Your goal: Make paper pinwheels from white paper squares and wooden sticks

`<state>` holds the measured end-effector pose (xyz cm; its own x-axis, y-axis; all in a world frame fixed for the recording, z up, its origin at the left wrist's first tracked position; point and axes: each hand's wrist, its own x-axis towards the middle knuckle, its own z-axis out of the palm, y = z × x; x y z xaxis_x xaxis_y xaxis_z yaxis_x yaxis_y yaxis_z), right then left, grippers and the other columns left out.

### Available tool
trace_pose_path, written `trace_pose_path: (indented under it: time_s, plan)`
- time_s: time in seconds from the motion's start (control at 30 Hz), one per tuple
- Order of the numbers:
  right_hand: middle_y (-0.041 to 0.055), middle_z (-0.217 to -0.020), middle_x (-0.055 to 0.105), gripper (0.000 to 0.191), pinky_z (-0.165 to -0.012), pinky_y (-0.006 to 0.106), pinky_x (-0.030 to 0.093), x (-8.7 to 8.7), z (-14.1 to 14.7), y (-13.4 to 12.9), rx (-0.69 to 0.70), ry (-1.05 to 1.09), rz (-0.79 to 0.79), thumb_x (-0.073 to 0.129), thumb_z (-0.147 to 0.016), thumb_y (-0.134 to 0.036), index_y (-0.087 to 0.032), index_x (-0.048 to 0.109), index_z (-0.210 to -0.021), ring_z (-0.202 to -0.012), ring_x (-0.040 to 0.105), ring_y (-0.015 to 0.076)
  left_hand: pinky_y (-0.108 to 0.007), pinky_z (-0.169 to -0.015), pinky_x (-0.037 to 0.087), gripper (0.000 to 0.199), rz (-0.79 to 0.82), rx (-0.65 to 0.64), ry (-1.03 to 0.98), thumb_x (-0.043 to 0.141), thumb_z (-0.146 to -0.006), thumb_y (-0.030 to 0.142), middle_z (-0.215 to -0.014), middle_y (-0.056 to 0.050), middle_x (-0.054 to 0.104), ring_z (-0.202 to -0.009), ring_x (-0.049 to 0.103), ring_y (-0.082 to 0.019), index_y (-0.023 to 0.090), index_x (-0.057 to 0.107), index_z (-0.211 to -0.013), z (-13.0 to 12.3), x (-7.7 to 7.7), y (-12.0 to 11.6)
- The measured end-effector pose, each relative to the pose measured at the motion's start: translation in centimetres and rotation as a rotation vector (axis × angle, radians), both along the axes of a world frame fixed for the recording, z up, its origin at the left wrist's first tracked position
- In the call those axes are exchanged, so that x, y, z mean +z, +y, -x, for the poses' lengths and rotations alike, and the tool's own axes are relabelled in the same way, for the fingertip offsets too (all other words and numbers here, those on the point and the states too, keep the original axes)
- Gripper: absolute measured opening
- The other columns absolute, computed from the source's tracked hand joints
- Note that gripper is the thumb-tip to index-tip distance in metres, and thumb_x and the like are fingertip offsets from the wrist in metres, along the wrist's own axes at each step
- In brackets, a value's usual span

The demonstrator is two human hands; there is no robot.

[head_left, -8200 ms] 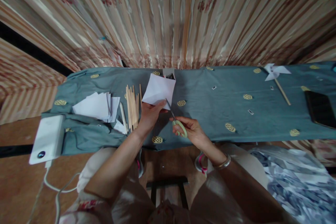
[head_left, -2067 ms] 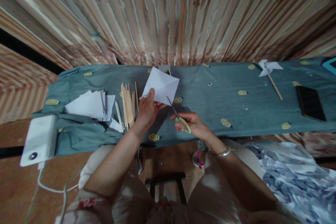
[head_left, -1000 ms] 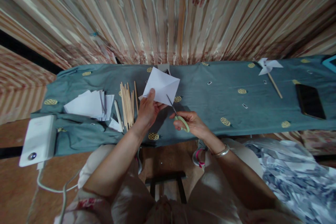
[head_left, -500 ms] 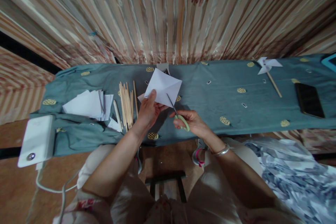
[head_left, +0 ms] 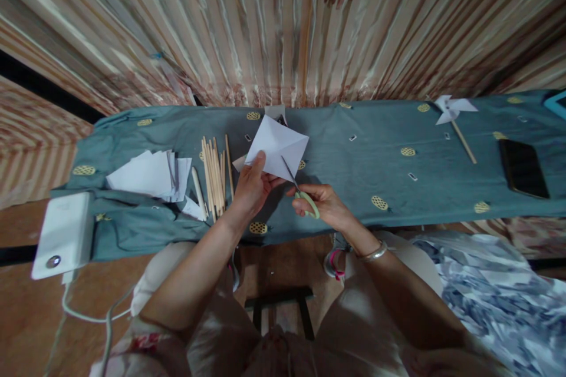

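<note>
A white square of paper (head_left: 277, 141) with diagonal creases is pinched at its lower left edge by my left hand (head_left: 255, 185), thumb on top and fingers beneath. My right hand (head_left: 322, 203) grips the pale green handles of a pair of scissors (head_left: 308, 202). The scissor blades lie at the paper's near edge and point toward its middle. Left of my left hand, several wooden sticks (head_left: 214, 177) lie side by side, next to a white pen-like stick (head_left: 198, 191).
A stack of white paper (head_left: 144, 174) lies at the left, near a white box-shaped device (head_left: 62, 235) with a cable. Toward the right are a paper pinwheel (head_left: 451, 111) on a stick and a dark phone (head_left: 524, 168). A green patterned cloth (head_left: 336, 159) covers the table; a curtain hangs behind.
The paper and both hands sit almost where they were, shifted only very slightly with the view. The scissors keep nearly the same place at the paper's edge.
</note>
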<state>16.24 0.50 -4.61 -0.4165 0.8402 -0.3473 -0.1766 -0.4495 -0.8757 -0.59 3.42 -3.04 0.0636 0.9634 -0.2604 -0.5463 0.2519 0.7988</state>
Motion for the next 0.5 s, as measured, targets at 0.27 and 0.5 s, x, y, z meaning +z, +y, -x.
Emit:
trace_pose_path:
  time_s: [0.27, 0.5]
  plan:
    - [-0.0063, -0.056, 0.062, 0.043, -0.048, 0.019, 0.047, 0.09, 0.06, 0.00, 0.000, -0.014, 0.008, 0.093, -0.049, -0.044, -0.018, 0.073, -0.077, -0.049, 0.055, 0.0058, -0.037, -0.079, 0.060, 0.026, 0.012, 0.007, -0.004, 0.065, -0.088, 0.044, -0.088, -0.008, 0.076, -0.091, 0.073, -0.026, 0.018, 0.064, -0.093, -0.02, 0.02, -0.03]
    - [-0.0054, -0.056, 0.061, 0.041, -0.047, 0.020, 0.046, -0.35, -0.07, -0.04, -0.001, -0.032, -0.049, 0.091, -0.054, -0.045, -0.018, 0.073, -0.078, -0.049, 0.055, 0.0068, -0.039, -0.082, 0.059, 0.022, 0.039, 0.024, -0.005, 0.060, -0.092, 0.039, -0.082, -0.007, 0.075, -0.093, 0.072, -0.026, 0.017, 0.064, -0.091, -0.21, 0.07, -0.08]
